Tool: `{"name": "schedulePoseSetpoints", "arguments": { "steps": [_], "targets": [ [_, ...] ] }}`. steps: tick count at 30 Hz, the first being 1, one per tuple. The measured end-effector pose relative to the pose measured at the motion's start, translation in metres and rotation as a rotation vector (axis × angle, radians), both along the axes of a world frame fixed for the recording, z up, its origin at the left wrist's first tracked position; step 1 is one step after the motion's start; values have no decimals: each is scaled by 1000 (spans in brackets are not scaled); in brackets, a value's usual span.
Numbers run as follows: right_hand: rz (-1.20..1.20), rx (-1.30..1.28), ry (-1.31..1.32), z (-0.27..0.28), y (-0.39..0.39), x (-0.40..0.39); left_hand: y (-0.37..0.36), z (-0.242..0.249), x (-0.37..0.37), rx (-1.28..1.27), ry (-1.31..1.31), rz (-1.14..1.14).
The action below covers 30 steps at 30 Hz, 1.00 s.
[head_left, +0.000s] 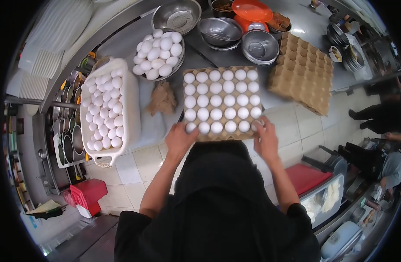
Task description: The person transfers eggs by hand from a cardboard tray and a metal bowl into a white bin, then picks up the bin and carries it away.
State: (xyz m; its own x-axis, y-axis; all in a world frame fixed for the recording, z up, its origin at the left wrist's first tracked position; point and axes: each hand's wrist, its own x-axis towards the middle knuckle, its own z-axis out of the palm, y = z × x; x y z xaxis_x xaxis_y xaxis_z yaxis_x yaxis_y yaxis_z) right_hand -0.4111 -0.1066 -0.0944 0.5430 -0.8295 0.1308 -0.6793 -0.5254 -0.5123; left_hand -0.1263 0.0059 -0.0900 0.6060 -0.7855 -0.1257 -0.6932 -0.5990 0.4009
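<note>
A cardboard tray (222, 67) filled with rows of white eggs (216, 114) lies at the steel table's near edge. My left hand (180, 140) is at its lower left corner, fingers bent round the edge by the corner egg. At the lower right corner my right hand (266, 139) has its fingers on the corner egg and the tray's edge. Left of the tray stand a white tub (134, 105) full of eggs and a metal bowl (181, 63) heaped with eggs. Crumpled brown paper (162, 98) lies between tub and tray.
Stacked empty egg trays (302, 72) rest to the right. Metal bowls (260, 46) and an orange scale (252, 11) stand at the back. A red bin (87, 194) is on the floor at left. Other people (377, 115) stand at far right.
</note>
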Motion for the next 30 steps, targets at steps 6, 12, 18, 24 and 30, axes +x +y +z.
{"name": "schedulePoseSetpoints", "arguments": {
  "steps": [6, 12, 18, 24, 30],
  "targets": [
    [135, 17, 48, -3, -25, -7, -4, -11, 14, -47, 76, -65],
    [51, 368, -279, -3, -47, -18, 17, -29, 56, -357, 1149, 265],
    [-364, 1313, -1358, -14, -54, -22, 11, -26, 45, -568, 1617, 428],
    [74, 347, -238, -7, -37, 9, -21, 6, -17, -54, 189, -76],
    [160, 108, 47, 2, -30, 17, -31, 11, -28, 115, 21, -71]
  ]
}}
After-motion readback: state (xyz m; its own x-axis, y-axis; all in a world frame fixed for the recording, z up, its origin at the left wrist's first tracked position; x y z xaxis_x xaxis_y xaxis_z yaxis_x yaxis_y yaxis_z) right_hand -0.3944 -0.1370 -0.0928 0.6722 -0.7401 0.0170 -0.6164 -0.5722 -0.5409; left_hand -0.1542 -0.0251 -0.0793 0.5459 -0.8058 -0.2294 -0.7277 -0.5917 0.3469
